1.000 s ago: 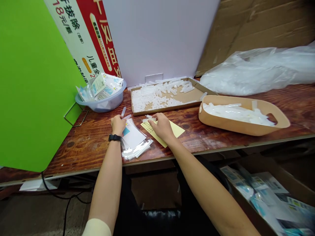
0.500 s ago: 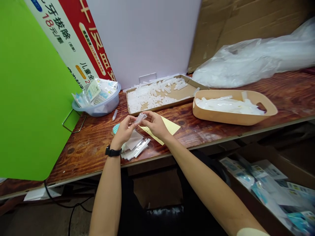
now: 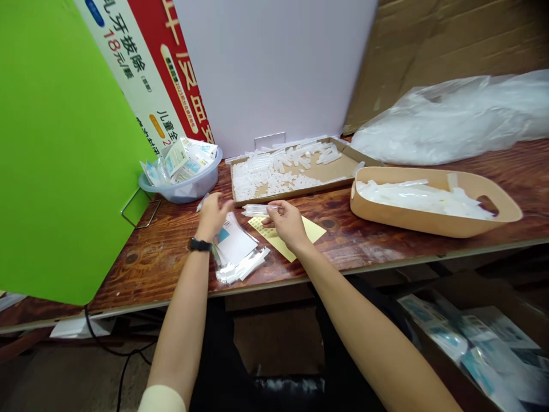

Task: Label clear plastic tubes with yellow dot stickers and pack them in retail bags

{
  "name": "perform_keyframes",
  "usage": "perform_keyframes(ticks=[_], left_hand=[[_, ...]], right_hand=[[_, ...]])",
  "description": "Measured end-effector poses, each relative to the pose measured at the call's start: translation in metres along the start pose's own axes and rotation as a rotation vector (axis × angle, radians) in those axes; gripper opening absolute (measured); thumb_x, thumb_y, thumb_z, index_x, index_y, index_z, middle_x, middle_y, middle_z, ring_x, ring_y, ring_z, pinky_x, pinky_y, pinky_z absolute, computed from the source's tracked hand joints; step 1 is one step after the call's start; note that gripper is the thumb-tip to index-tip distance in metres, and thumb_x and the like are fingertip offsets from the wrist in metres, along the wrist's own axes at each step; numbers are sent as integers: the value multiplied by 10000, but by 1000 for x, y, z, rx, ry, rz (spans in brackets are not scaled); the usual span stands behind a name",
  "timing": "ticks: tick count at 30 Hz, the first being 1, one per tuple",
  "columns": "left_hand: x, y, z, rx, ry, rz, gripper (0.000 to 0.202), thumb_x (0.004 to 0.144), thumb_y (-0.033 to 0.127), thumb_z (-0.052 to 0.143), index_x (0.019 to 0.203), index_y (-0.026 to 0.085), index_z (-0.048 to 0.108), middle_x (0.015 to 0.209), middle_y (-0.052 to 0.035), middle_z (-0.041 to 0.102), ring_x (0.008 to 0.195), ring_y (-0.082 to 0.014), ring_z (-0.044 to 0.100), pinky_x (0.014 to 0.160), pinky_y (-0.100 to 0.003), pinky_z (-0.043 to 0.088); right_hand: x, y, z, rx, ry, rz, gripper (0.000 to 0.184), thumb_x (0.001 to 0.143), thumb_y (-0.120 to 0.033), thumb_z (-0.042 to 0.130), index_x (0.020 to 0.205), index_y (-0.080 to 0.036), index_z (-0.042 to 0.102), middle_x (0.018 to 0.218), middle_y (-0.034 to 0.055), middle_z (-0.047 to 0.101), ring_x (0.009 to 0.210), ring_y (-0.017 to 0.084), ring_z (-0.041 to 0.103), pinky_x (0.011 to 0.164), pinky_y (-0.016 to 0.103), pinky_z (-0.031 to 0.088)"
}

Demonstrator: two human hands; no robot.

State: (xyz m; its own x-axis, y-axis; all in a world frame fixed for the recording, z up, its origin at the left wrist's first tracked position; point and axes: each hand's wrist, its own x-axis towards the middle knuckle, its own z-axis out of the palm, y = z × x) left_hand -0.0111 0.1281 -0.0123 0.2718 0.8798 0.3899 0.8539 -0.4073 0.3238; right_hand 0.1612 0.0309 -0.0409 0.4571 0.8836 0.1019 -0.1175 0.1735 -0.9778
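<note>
Clear plastic tube (image 3: 256, 210) sits pinched in our right hand (image 3: 288, 224), just above a yellow sticker sheet (image 3: 283, 237) on the desk (image 3: 141, 269). Our left hand (image 3: 212, 216) is open and apart from the right, its fingertips just beside a second tube (image 3: 201, 202). We seem to be working on one tube at a time, with a cardboard tray (image 3: 330, 169) of others ahead of our hands; so slim a tube calls for a steady pinch.

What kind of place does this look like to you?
Probably a makeshift hand-packing workroom. A cardboard tray is heaped with clear plastic tubes, a plastic basin holds bagged packets, and more packets fill a carton below the wooden bench.
</note>
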Motion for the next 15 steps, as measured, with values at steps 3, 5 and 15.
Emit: perform_keyframes(ticks=[3,5,15], left_hand=[[31,-31,-1,109,58,-226,356,876,291,520,1129,48,584,1185,-268,591,1155,-320,548,957,-422,428],[42,-47,1,138,27,-273,259,839,243,549,993,63,655,1059,-264,647,1055,-338,602,898,-428,455],[31,-19,-9,14,-71,-25,270,818,286,596,1032,162,704,1032,-77,699,934,-196,625,879,-276,465]], right_hand=[[8,-3,-9,13,74,-16,184,795,-285,608,901,-148,547,654,-31,578,517,116,637,515,244,571],[13,-5,-16,18,94,-24,189,785,-286,607,896,-144,551,658,-27,579,516,117,637,511,248,575],[27,-12,-51,168,327,-65,185,812,-302,597,895,-180,486,654,-44,569,531,118,652,547,245,574]])
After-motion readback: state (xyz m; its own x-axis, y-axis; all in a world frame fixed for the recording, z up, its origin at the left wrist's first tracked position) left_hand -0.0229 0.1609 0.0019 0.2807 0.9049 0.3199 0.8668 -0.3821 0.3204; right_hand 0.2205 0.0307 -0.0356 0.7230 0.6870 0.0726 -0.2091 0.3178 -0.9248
